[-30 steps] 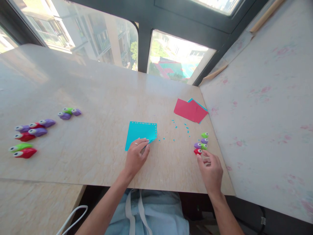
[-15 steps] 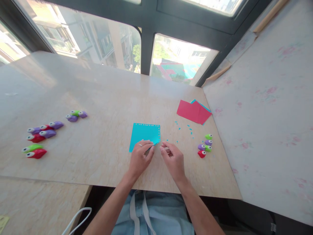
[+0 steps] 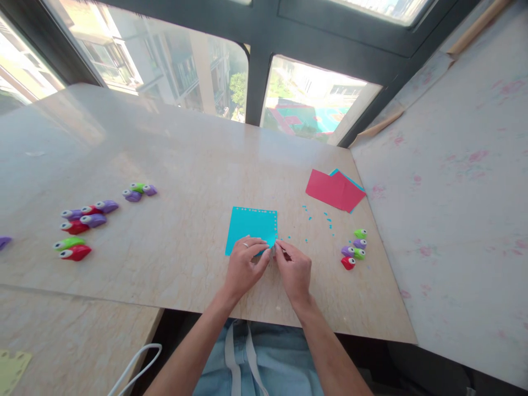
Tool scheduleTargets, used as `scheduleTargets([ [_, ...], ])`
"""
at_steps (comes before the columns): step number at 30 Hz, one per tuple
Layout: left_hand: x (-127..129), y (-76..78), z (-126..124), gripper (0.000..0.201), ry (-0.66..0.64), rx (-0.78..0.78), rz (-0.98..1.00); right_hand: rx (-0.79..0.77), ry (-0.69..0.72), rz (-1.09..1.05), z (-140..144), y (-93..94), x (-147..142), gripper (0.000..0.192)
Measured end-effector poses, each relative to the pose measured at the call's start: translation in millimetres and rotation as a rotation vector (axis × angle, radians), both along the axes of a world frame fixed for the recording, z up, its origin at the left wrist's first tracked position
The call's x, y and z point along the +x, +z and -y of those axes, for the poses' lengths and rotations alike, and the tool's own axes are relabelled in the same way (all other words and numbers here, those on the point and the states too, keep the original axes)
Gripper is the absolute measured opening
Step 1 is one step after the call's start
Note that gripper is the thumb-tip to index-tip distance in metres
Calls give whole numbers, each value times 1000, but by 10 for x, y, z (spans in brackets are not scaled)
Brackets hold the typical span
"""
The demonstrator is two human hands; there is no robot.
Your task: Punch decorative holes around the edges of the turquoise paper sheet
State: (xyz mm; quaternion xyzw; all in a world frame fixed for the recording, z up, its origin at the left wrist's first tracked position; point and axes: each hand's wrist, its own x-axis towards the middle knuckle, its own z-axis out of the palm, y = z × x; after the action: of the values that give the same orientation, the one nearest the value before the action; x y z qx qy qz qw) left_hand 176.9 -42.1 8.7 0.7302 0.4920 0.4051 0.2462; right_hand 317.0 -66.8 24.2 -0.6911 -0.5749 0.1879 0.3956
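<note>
A square sheet of blue paper (image 3: pixel 252 224) lies on the table, with small holes along its top and right edges. My left hand (image 3: pixel 246 263), with a ring on one finger, rests over its lower right part, fingers and thumb closed at the lower edge. At the lower right corner, my right hand (image 3: pixel 293 268) has thumb and forefinger pinched at the paper's edge; the fingertips partly hide that spot. Small blue paper bits (image 3: pixel 329 220) are scattered to the right of the sheet.
Red paper sheets (image 3: pixel 325 188) lie over blue ones at the back right. Small fish-like plastic pieces with eyes stand in a right group (image 3: pixel 348 263) and several left groups (image 3: pixel 75 253). A white cable (image 3: pixel 136 357) and yellow paper (image 3: pixel 14 368) are at lower left. A wall (image 3: pixel 462 192) borders the right.
My right hand has moved left to the paper's corner, its thumb and forefinger now pinched there. My left hand stays on the sheet. The whole view has shifted slightly.
</note>
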Motion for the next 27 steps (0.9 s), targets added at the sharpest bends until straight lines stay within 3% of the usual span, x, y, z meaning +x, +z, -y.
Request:
scheduleTargets([
  [6,-12,25,8,22,-22,-86,52,3,-32,-42,17,-30,-2,25],
  [13,-86,163,-65,30,-88,-191,82,97,75,-167,74,-75,42,21],
  [19,-81,131,-423,49,-437,-12,-136,103,113,-265,71,-107,34,18],
  [23,-81,138,-617,50,-621,-71,-290,80,67,-302,59,-141,55,19],
  [27,-93,169,-669,42,-666,-136,-293,64,11,-378,46,-166,80,21],
])
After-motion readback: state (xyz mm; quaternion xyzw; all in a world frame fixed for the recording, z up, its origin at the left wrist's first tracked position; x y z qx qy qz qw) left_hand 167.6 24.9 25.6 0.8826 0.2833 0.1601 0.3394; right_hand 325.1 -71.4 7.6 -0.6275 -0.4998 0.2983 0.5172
